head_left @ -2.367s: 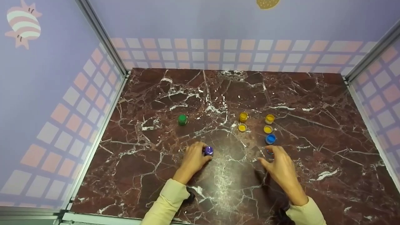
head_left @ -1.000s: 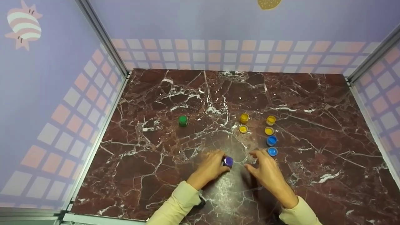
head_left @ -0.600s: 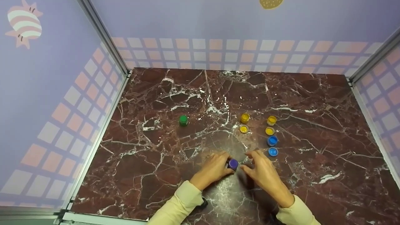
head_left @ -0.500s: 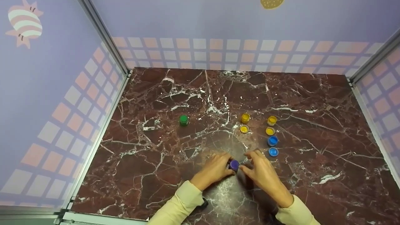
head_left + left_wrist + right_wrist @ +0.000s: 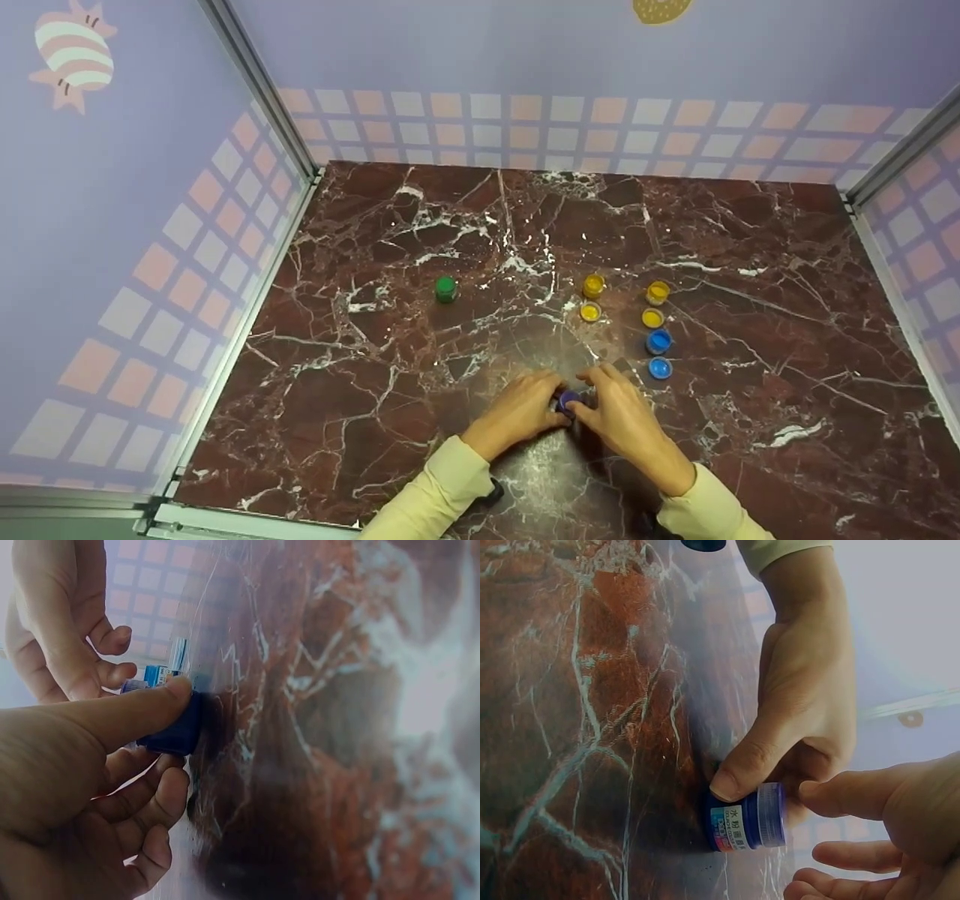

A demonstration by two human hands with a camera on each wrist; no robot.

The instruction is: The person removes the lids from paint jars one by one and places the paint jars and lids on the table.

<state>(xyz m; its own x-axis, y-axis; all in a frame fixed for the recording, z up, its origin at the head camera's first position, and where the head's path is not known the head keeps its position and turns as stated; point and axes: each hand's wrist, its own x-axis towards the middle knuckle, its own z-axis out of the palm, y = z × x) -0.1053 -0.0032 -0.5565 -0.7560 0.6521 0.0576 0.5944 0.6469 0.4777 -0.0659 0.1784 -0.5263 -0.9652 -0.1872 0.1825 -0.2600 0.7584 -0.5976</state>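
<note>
Near the front middle of the table, my left hand (image 5: 525, 409) grips a small purple paint jar (image 5: 568, 403) by its sides. The left wrist view shows the thumb pressed along the dark blue-purple jar (image 5: 174, 736), the other fingers behind it. A printed label and ridged screw lid show on the jar (image 5: 739, 823) in the right wrist view; it stands on the table. My right hand (image 5: 626, 412) is at the lid, thumb and fingers spread on either side. In the right wrist view a small gap shows between the thumb (image 5: 840, 793) and the lid.
Two yellow paint jars (image 5: 593, 286) (image 5: 657, 292) and one blue jar (image 5: 658, 342) stand uncovered, each with its lid lying in front: yellow lids (image 5: 590, 312) (image 5: 652, 319), blue lid (image 5: 660, 368). A green jar (image 5: 445, 289) stands farther left. Walls enclose the marbled table (image 5: 360, 450).
My left hand has carried the purple jar rightward and toward the front edge. My right hand has left the blue lid, moved left, and come up to the purple jar's lid.
</note>
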